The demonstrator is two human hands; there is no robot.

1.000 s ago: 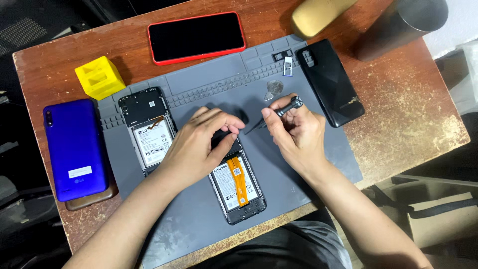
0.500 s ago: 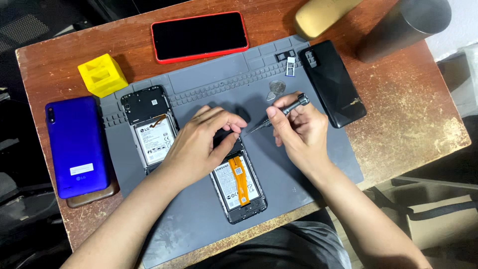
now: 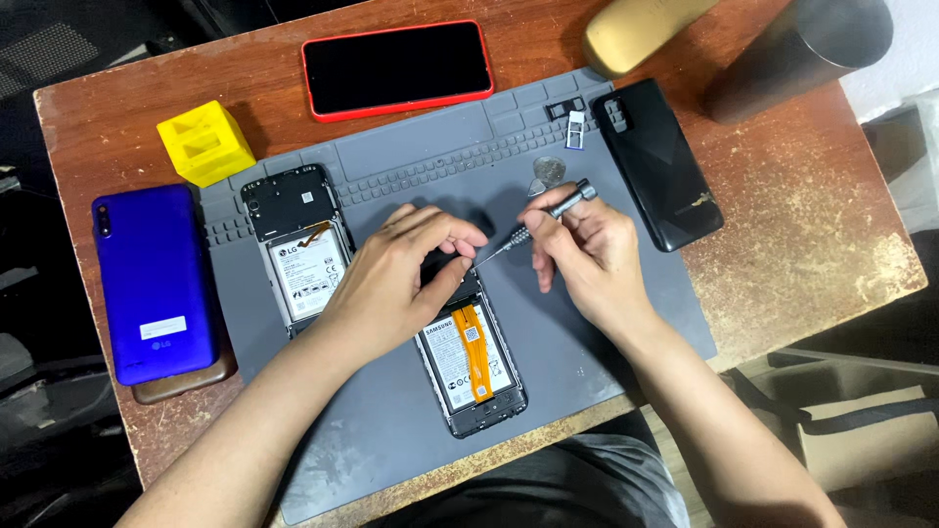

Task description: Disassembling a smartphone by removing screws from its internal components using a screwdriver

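At the far left of the counter (image 3: 802, 235), a blue phone (image 3: 155, 279) lay face down on a brown one, with a yellow block (image 3: 206, 142) beyond it. On the left part of the grey work mat (image 3: 391, 430) lay an opened phone with a white battery (image 3: 298, 244). The left hand (image 3: 396, 284) was curled over the upper end of the opened phone with the orange ribbon cable (image 3: 469, 362), fingers pressing it flat to the mat near the middle. The right hand (image 3: 587, 254) pinched a small screwdriver (image 3: 533, 223) between thumb and fingers, tip angled down-left toward that phone's top, just beside the left fingertips. Good practice would be to keep the driver seated squarely before turning and the phone held firm. A pick and small parts (image 3: 548, 171) lay just beyond the right hand; a black back cover (image 3: 660, 161) sat at the mat's right edge. A red-edged phone (image 3: 396, 66) and two cylinders stood farther off. Open mat remained near the right hand; the phone's near end lay close to the counter's near edge.
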